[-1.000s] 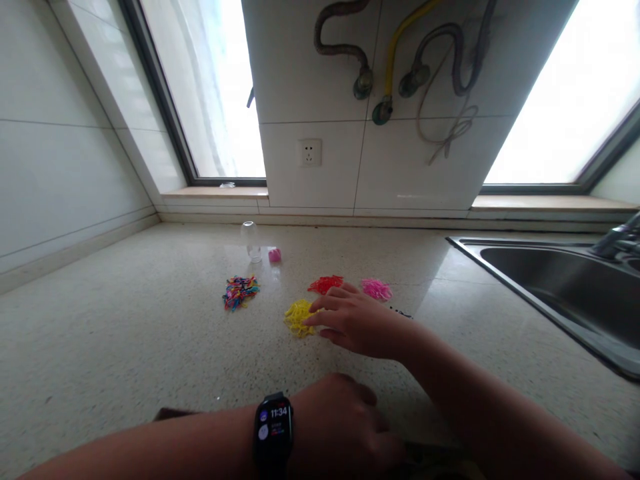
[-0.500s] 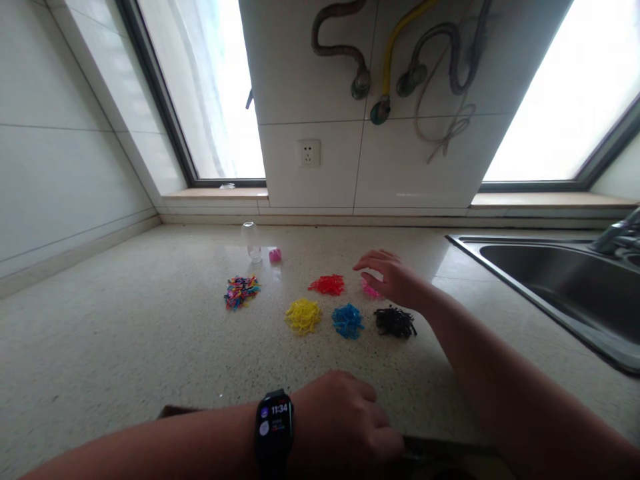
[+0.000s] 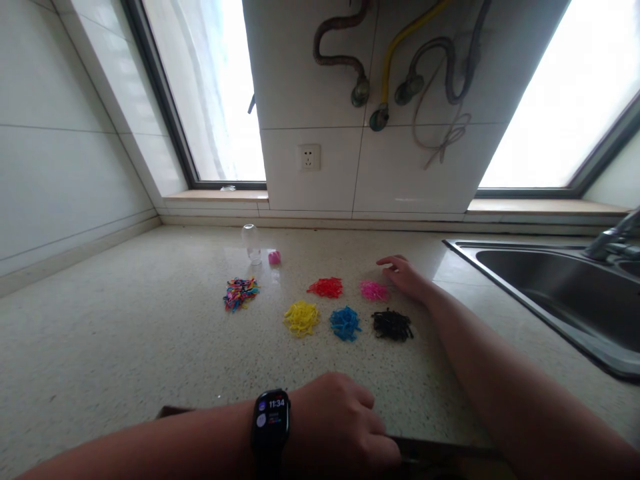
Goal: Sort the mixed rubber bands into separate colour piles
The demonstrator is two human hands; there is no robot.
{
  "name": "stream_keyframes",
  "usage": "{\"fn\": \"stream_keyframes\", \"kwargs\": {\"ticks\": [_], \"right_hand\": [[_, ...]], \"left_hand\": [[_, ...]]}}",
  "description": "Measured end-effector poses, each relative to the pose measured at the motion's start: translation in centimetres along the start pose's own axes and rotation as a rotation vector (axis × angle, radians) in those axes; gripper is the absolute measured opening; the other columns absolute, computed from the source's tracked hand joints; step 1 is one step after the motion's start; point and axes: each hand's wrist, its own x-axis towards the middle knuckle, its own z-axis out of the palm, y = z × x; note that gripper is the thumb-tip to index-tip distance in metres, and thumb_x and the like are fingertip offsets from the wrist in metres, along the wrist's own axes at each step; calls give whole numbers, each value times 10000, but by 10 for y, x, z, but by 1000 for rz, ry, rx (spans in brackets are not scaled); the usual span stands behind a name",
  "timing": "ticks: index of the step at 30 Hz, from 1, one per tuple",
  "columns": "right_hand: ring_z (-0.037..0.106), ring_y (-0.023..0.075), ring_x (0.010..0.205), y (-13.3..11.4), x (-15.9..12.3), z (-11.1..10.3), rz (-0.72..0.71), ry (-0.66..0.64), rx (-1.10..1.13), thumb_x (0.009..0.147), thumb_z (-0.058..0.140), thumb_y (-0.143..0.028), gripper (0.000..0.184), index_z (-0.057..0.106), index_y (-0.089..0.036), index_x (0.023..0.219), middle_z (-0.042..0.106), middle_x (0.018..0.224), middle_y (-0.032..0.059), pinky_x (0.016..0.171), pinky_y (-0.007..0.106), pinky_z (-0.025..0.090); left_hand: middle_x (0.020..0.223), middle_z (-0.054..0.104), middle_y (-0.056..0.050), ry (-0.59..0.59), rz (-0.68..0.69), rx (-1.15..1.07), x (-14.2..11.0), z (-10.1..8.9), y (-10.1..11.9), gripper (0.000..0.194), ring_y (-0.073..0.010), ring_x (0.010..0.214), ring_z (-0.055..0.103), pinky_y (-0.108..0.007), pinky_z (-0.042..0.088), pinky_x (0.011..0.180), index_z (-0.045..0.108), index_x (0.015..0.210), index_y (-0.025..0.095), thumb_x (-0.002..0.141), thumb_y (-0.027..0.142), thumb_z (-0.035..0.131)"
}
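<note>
My right hand (image 3: 401, 275), fingers stretched out and apart, is low over the counter just right of a pile of small pink rubber bands (image 3: 373, 291). Nothing shows in it. Nearby are separate piles of red bands (image 3: 325, 287), yellow bands (image 3: 301, 318), blue bands (image 3: 345, 323) and black bands (image 3: 393, 325). A mixed multicoloured pile (image 3: 241, 293) lies farther left. My left hand (image 3: 345, 427), with a black watch (image 3: 271, 423) on its wrist, rests at the front edge, fingers curled downward. Its palm side is hidden.
A small clear jar (image 3: 252, 245) and a pink lid-like piece (image 3: 275, 257) stand behind the piles on the speckled counter (image 3: 150, 333). A steel sink (image 3: 545, 287) with a faucet (image 3: 613, 237) is at right. Wall pipes and a socket (image 3: 309, 157) are behind.
My right hand has moved right and back, from over the yellow and red piles, past the pink pile. The blue, black and pink piles now show uncovered. My left hand stays nearly still.
</note>
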Motion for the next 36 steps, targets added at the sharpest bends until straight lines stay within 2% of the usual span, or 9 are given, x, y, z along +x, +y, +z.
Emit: {"fn": "stream_keyframes", "kwargs": {"ticks": [5,10,13,15,16,20,25,31,36], "right_hand": [[632,186,860,4,1,1,-13,-12,-3,853,582,-211,265,725,-185,1075,592,1086,121,932,364,501],[632,193,857,7,2,3,-18,-28,5,848,593,-231,254,734,-193,1056,592,1097,121,927,370,503],[632,203,862,7,2,3,-28,-34,8,849,594,-240,260,737,-186,1059,591,1102,135,933,379,498],[631,204,861,7,2,2,-27,-32,7,848,596,-237,259,741,-187,1056,593,1098,136,931,380,498],[630,204,863,7,2,2,-26,-32,6,847,597,-234,259,741,-190,1057,594,1095,134,930,378,498],[625,194,859,5,2,2,-17,-32,-10,846,598,-214,257,742,-192,1057,588,1097,127,927,365,499],[624,177,839,3,2,2,-5,-20,-13,843,606,-208,252,741,-199,1055,564,1120,124,952,358,494],[621,183,849,5,3,2,-3,-31,-21,854,598,-213,254,739,-188,1063,551,1123,133,959,362,488],[625,170,842,8,4,4,-3,-34,-11,855,595,-198,247,740,-200,1055,540,1125,119,960,354,491]], "left_hand": [[733,649,52,-77,-65,-63,-3,-23,-16,74,-133,660,585,-298,334,478,635,930,250,887,308,618],[854,698,11,39,-304,-135,-15,-68,-62,207,-103,708,608,-246,425,644,678,1037,223,910,188,519],[842,680,-9,79,-574,-77,-42,-93,-102,233,-111,715,577,-253,411,685,688,1070,213,940,259,501],[813,666,-8,115,-819,-14,-69,-103,-130,256,-115,709,547,-254,392,697,699,1063,214,939,340,514],[823,668,-19,134,-887,0,-85,-106,-143,295,-116,701,538,-252,385,688,692,1087,194,951,361,491],[792,671,-38,139,-1075,16,-150,-107,-186,365,-120,658,519,-246,371,659,692,1071,140,942,389,459],[858,714,-57,35,-1179,-84,-204,-99,-207,413,-150,731,583,-244,405,699,725,1011,142,883,487,538],[878,716,-46,-47,-1171,-179,-218,-96,-212,453,-162,759,587,-245,407,708,744,1053,179,860,549,566],[870,718,-36,-49,-1158,-202,-217,-94,-215,434,-158,745,574,-253,407,710,765,956,202,824,577,592]]}}
